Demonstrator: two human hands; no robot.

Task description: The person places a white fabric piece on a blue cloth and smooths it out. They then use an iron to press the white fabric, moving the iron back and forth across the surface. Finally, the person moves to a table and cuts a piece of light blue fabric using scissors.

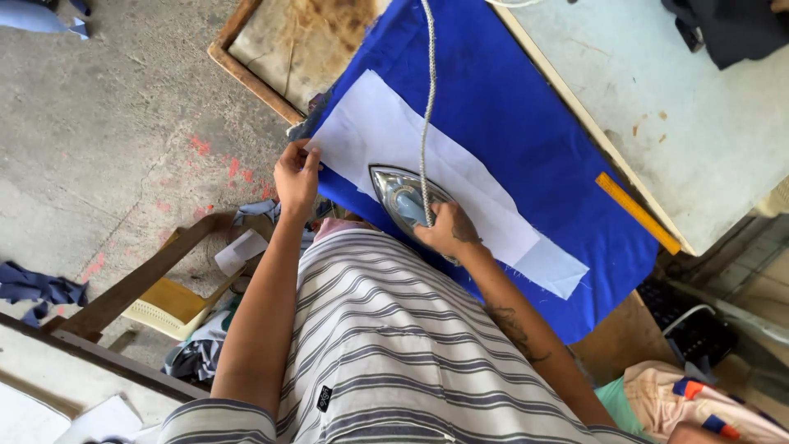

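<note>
Right hand (448,230): fingers closed around the handle of the iron (400,197).
Iron: stood flat on the white strip (411,156), its cord (427,90) running up and away.
Left hand (296,174): fingers curled, pinching the near end of the white strip at the cloth's edge.
Blue cloth (526,140): spread over the board, under the strip.
Ruler (637,212): orange, lay on the table edge just beside the cloth.

I see an orange ruler (637,212) lying on the pale surface (699,107) near its edge, with dark cloth (731,29) at its far corner. Blue fabric scraps (37,289) lie on the concrete floor (107,123), near a wooden frame (136,284).
</note>
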